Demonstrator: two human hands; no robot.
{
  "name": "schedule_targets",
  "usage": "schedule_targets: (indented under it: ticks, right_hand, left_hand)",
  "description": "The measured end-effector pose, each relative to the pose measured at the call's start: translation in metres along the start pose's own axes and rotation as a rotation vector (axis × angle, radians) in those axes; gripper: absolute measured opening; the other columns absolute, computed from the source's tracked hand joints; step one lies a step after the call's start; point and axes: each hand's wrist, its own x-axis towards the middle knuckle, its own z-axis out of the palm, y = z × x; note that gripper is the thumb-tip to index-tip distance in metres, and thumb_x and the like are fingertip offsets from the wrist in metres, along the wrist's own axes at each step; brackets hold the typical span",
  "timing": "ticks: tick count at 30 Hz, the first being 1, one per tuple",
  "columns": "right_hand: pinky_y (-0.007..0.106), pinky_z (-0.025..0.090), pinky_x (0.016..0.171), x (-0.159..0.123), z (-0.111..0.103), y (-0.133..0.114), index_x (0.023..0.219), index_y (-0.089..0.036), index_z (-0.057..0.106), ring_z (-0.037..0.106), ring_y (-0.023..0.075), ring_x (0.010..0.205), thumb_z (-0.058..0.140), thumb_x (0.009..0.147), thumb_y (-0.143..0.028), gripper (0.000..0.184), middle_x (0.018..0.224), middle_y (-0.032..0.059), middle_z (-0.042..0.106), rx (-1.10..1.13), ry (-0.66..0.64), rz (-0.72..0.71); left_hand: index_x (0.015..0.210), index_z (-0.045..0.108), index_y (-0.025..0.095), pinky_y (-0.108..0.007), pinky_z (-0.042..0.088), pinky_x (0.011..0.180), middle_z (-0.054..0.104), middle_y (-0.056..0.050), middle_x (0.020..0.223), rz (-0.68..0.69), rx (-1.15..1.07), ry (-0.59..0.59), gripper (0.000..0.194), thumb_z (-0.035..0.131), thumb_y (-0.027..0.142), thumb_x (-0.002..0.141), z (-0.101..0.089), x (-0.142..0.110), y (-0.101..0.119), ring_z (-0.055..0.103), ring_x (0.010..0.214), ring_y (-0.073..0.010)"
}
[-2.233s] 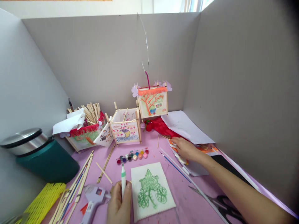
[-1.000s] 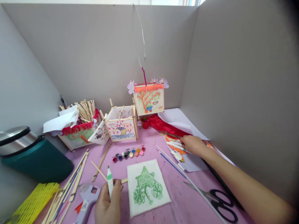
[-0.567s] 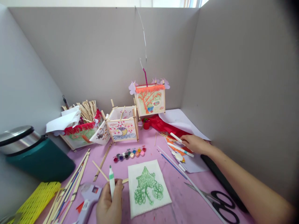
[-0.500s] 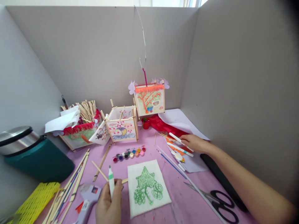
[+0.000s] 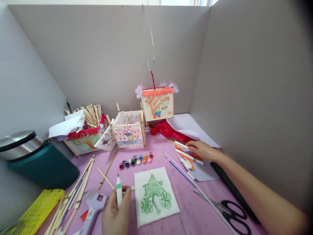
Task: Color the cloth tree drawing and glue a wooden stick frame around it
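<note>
My left hand (image 5: 116, 209) is closed around a green marker (image 5: 119, 192), held upright with its green tip bare. Beside it lies a white sheet (image 5: 156, 222) bearing a green drawing of a tree-like shape with scribbled round forms. Farther off to the right, my right hand (image 5: 201, 149) has its fingers on a white marker (image 5: 181, 145), low over a pile of papers. A second white marker (image 5: 189, 156) rests just below that hand, near orange paper scraps and white cut-outs (image 5: 187, 164).
Black-handled scissors (image 5: 231, 212), a blue paintbrush (image 5: 179, 171) and paint pots (image 5: 137, 161) lie on the pink table. At left are a glue gun (image 5: 94, 205), wooden sticks (image 5: 73, 199) and a teal bottle (image 5: 46, 166). Stick-framed lanterns (image 5: 129, 135) stand behind; another (image 5: 157, 104) hangs from wire.
My right hand has shifted slightly left with the white marker, whose far end is now lower and nearer the papers. My left hand still holds the green marker.
</note>
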Motion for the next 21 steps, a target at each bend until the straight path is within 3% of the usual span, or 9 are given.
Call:
schedule_targets:
  ticks: [2,4,7,10,12,14,16,21]
  right_hand:
    - [0.027,0.042,0.068,-0.009,0.002,-0.017,0.098,-0.020,0.063,0.059,0.0187,0.078,0.038,0.086,-0.032,0.030,0.089,0.0038,0.067,0.033,-0.006,-0.051]
    - [0.026,0.041,0.069,-0.022,0.009,-0.042,0.101,-0.020,0.063,0.059,0.0181,0.078,0.037,0.088,-0.033,0.031,0.087,0.0032,0.067,0.085,0.006,-0.160]
    - [0.025,0.040,0.072,-0.049,0.023,-0.084,0.104,-0.023,0.062,0.059,0.0169,0.083,0.038,0.091,-0.032,0.029,0.095,0.0030,0.067,0.121,-0.074,-0.333]
    - [0.023,0.039,0.070,-0.072,0.038,-0.121,0.102,-0.022,0.061,0.059,0.0150,0.079,0.040,0.092,-0.028,0.025,0.089,0.0016,0.067,0.185,-0.145,-0.427]
    - [0.022,0.038,0.067,-0.081,0.045,-0.136,0.097,-0.021,0.061,0.058,0.0134,0.075,0.041,0.092,-0.026,0.022,0.086,0.0007,0.067,0.258,-0.163,-0.463]
    - [0.021,0.037,0.064,-0.084,0.050,-0.144,0.093,-0.019,0.061,0.057,0.0122,0.071,0.042,0.091,-0.025,0.020,0.083,0.0003,0.066,0.312,-0.169,-0.464]
    - [0.021,0.036,0.062,-0.084,0.053,-0.145,0.091,-0.019,0.061,0.056,0.0120,0.069,0.044,0.090,-0.027,0.019,0.081,0.0002,0.065,0.316,-0.170,-0.450]
    - [0.022,0.031,0.059,-0.081,0.053,-0.133,0.083,-0.018,0.063,0.055,0.0131,0.067,0.052,0.086,-0.036,0.021,0.076,0.0010,0.066,0.097,-0.171,-0.426]
  left_hand:
    - [0.083,0.064,0.016,-0.031,0.048,0.072,0.068,-0.006,0.081,0.014,0.027,-0.082,0.041,0.065,0.052,0.063,0.001,-0.002,-0.002,0.062,0.083,-0.0243]
    - [0.085,0.066,0.017,-0.032,0.046,0.076,0.068,-0.007,0.085,0.130,0.090,-0.097,0.036,0.060,0.049,0.070,0.000,-0.004,-0.005,0.061,0.087,-0.0248]
    - [0.097,0.067,0.020,-0.034,0.045,0.079,0.065,-0.008,0.092,0.505,0.276,-0.125,0.028,0.051,0.036,0.080,-0.002,-0.006,-0.008,0.059,0.091,-0.0231]
    - [0.112,0.062,0.024,-0.036,0.045,0.084,0.060,-0.009,0.109,0.883,0.459,-0.245,0.034,0.049,0.020,0.080,-0.003,-0.007,-0.006,0.055,0.101,-0.0229]
    - [0.118,0.057,0.023,-0.037,0.044,0.086,0.058,-0.010,0.113,1.039,0.529,-0.353,0.041,0.049,0.014,0.079,-0.002,-0.008,-0.004,0.053,0.105,-0.0229]
    - [0.122,0.053,0.020,-0.033,0.045,0.083,0.060,-0.010,0.108,1.102,0.544,-0.447,0.044,0.048,0.012,0.079,0.000,-0.008,-0.004,0.055,0.099,-0.0210]
    - [0.123,0.050,0.018,-0.030,0.047,0.076,0.061,-0.010,0.098,1.082,0.542,-0.492,0.044,0.046,0.011,0.080,0.001,-0.009,-0.006,0.058,0.090,-0.0186]
    - [0.117,0.053,0.017,-0.027,0.048,0.068,0.060,-0.009,0.091,1.013,0.552,-0.518,0.042,0.043,0.007,0.078,0.000,-0.011,-0.007,0.059,0.082,-0.0179]
